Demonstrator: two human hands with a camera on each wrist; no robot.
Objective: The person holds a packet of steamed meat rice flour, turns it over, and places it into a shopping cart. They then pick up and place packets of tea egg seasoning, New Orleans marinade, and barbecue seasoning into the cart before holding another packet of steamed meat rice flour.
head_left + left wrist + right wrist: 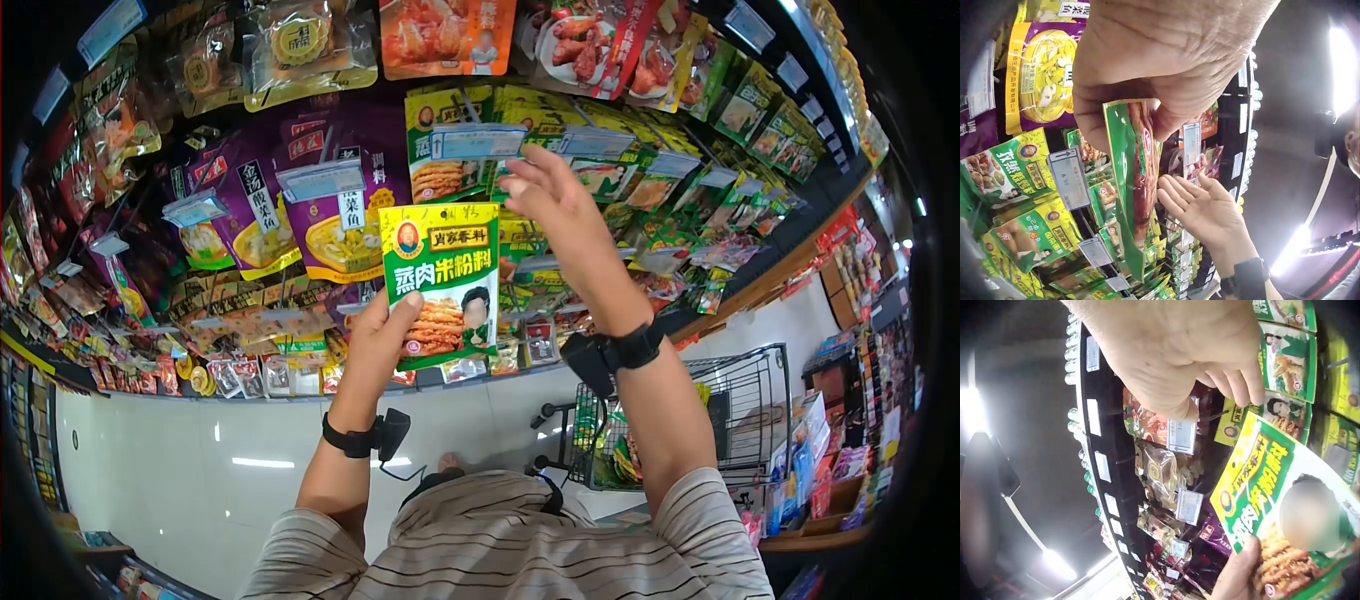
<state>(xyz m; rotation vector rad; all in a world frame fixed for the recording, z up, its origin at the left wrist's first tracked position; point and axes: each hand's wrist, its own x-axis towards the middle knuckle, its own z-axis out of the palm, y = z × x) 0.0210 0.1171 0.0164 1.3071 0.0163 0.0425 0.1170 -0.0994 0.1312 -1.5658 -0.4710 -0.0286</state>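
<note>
My left hand (375,335) pinches a green and yellow seasoning packet (445,330) by its lower left edge, thumb on the front and fingers behind. The packet is upright, its printed front facing me, with a picture of browned meat on it. In the left wrist view the same packet (1129,181) shows nearly edge-on below the hand. My right hand (560,200) is raised beside the packet's upper right, fingers loosely extended with nothing in them. It overlaps the price label (478,142) in front of hanging packets of the same colours (450,180).
Purple pouches (330,240) hang left of the packet, and larger meat-picture pouches (447,38) above. Metal hooks with price labels (320,180) jut out from the rack. A wire shopping cart (750,400) with goods stands at my right on the pale floor (200,450).
</note>
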